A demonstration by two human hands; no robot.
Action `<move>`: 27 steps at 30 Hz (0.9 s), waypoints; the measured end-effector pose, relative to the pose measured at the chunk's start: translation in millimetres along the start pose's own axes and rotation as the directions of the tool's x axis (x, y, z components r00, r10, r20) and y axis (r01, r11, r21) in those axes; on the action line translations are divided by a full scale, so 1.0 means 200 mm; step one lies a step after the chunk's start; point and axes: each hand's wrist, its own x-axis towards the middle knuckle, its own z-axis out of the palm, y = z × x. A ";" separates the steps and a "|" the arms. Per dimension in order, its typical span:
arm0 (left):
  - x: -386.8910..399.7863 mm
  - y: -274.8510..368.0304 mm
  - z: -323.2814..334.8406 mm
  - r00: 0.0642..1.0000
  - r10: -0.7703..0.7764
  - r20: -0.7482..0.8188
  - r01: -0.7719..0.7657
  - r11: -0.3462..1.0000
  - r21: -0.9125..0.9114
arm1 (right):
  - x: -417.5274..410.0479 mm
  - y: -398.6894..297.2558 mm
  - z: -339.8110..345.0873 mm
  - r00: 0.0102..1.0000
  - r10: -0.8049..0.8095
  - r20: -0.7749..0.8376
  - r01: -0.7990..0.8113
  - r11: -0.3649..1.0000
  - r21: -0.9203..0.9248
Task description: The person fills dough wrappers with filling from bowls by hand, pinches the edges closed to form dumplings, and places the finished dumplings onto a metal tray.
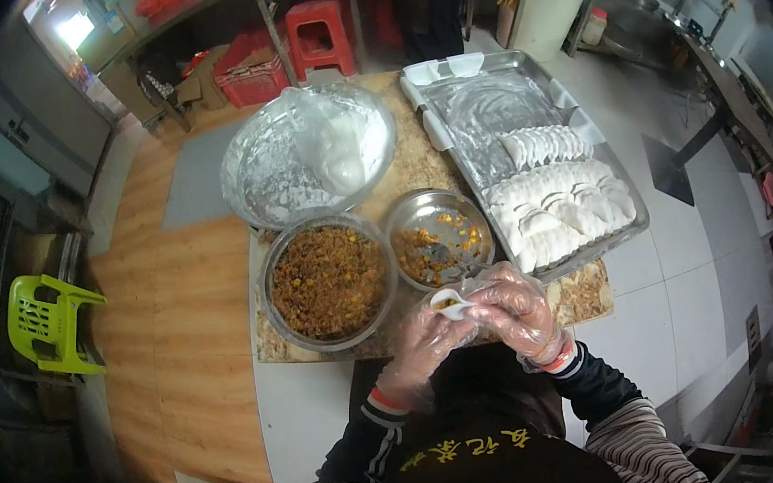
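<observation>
A small white dumpling wrapper (449,304) is folded part way around some filling, which shows through its gap. My left hand (426,341), in a clear plastic glove, holds it from the left. From the other side the gloved fingers of my right hand (514,309) pinch its edge. Just beyond them sits a round metal bowl (434,201) with a little yellow and orange filling. To its left is a larger bowl of brown crumbly filling (330,281). Rows of white folded dumplings (556,206) lie in the near part of a metal tray (499,94) at the right.
A wide floured metal basin (256,178) holds white dough (339,153) under clear plastic. All this stands on a small patterned table (581,297). A green plastic chair (49,323) is at the left. A red stool (320,40) and a standing person (433,4) are at the back.
</observation>
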 end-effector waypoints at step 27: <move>0.00 -0.13 -0.07 0.996 0.070 0.055 -0.064 0.993 -0.099 | 0.07 -0.05 0.03 0.986 0.010 0.167 0.024 0.980 -0.199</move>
